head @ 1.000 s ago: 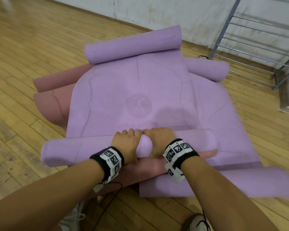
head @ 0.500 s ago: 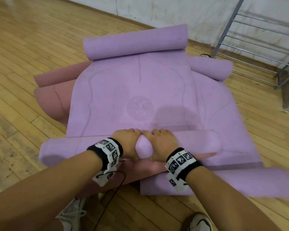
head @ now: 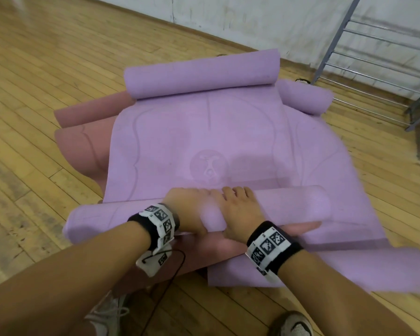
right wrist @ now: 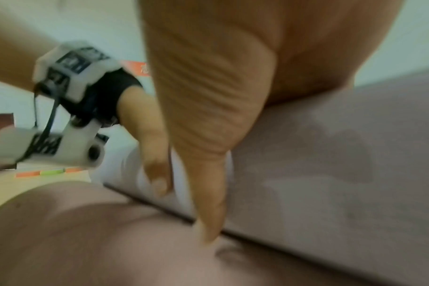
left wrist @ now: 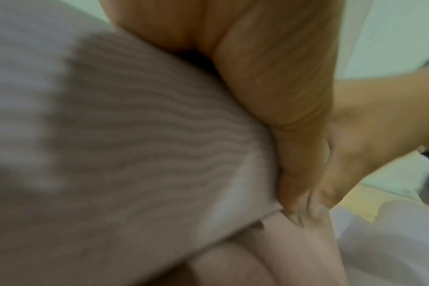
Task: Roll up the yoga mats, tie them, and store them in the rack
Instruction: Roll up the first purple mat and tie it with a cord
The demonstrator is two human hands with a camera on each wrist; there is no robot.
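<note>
- Wooden floor (head: 46,76) carries a pile of overlapping mats; a pink mat (head: 83,151) sticks out at the pile's left edge.
- The top purple mat (head: 204,141) lies partly flat, curled at its far end, with its near end rolled into a tube.
- The left hand (head: 187,212) curls over the tube's middle, gripping it.
- The right hand (head: 240,212), touching the left, grips it likewise.
- A metal rack (head: 374,69) stands at the far right by the wall.
</note>
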